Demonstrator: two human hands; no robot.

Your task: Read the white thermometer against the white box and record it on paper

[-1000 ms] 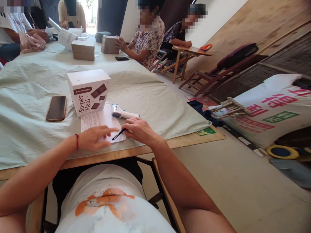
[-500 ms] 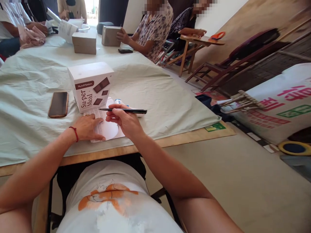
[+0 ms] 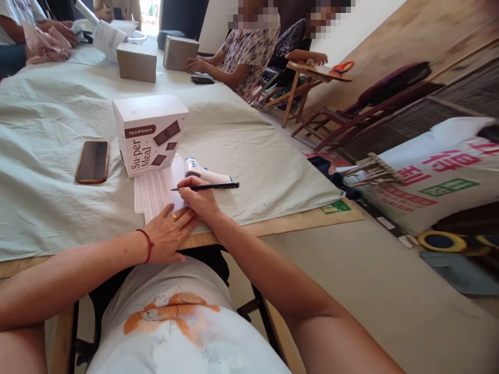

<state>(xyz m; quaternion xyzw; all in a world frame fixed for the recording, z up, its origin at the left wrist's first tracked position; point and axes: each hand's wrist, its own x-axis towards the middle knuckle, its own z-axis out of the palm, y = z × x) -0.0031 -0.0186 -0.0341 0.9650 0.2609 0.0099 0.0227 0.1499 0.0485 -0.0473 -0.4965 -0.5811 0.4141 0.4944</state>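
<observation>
Pale cloth [image 3: 265,171] covers the table [image 3: 304,225], where the right hand [image 3: 201,201] pinches a likely light, stiff pen [image 3: 222,186] near its tip [image 3: 173,189], a sound place to hold it, over thin, probably easily creased papers [image 3: 156,195] partly under the flattened left hand [image 3: 169,235], though whether the tip touches is hard to tell.

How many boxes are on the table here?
3. The white box is at the far end of the papers; one brown box is farther back, and another brown box is to its right, near a seated person's hand. Others may be hidden behind them.
</observation>
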